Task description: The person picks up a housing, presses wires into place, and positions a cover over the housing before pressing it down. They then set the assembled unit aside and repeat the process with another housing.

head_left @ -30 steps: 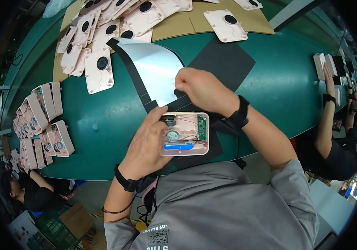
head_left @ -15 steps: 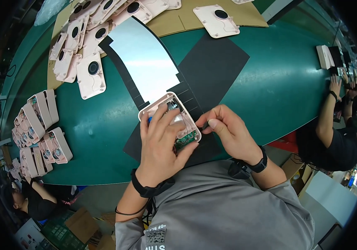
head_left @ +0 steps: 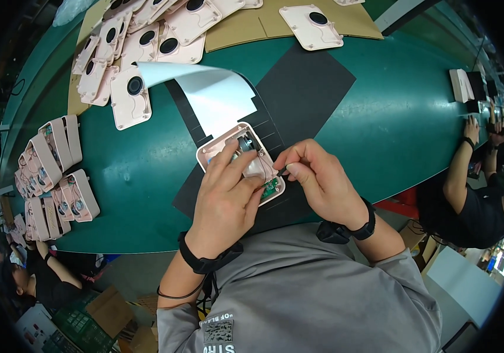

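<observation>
The loosely spread left hand [head_left: 221,197] rests over a pale-pink rectangular plastic casing [head_left: 265,153], wired inside but uncovered, on the smooth green worktop [head_left: 134,176]; the right hand [head_left: 325,185] pinches what seems a small dark piece [head_left: 281,172] at the rim.

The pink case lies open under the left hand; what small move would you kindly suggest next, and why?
Probably press the small dark piece to the case at its right edge: the right hand pinches it beside that edge; the left hand rests on the case.
</observation>
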{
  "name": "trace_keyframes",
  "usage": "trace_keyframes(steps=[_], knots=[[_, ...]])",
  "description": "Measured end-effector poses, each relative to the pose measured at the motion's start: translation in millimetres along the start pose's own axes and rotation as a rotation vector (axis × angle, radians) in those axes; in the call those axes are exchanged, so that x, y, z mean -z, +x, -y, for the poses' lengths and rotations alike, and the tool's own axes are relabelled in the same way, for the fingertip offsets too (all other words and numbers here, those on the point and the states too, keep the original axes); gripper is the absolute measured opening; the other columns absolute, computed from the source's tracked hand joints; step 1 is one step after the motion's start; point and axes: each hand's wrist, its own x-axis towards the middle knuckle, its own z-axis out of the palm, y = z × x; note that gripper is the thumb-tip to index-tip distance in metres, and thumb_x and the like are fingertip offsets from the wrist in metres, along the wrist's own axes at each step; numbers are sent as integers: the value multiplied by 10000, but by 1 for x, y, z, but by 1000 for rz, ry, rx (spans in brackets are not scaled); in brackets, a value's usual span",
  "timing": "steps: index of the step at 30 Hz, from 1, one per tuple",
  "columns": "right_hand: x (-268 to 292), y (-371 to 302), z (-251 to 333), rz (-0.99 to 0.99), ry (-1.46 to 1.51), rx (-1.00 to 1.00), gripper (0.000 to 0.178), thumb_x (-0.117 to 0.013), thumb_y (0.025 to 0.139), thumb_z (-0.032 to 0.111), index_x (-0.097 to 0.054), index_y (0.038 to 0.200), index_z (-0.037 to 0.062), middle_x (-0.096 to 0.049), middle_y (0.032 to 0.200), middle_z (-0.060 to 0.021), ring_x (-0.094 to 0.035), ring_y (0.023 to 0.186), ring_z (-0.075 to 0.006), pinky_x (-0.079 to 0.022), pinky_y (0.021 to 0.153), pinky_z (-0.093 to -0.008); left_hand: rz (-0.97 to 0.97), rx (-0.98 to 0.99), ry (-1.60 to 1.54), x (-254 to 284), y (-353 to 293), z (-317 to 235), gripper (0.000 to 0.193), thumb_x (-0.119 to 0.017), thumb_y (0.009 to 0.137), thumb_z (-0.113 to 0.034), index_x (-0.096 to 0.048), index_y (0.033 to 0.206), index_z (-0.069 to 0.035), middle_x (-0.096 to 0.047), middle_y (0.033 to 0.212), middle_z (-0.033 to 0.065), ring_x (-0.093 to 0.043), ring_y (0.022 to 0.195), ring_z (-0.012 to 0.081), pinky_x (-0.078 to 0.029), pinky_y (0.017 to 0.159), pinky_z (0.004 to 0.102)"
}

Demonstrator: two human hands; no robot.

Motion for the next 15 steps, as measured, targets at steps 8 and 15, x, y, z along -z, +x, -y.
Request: trace_keyframes(steps=[8, 15], knots=[[-3, 29, 16, 219, -218, 364, 73, -584, 1021, 33, -542, 1080, 26, -682, 1058, -139, -670, 930, -365, -537, 776, -412, -136, 36, 46, 1, -17, 1, 170, -750, 822, 25, -708, 985, -4, -648, 1348, 194, -522, 1392, 428, -372, 1151, 625], [-5, 47, 20, 412, -416, 320, 82, -603, 1028, 94, -536, 1029, 46, -644, 941, -118, -660, 853, -388, -515, 710, -469, -113, 51, 26, 0, -22, 4, 172, -735, 836, 28, -676, 993, -12, -616, 1394, 202, -500, 1406, 438, -337, 1182, 620]])
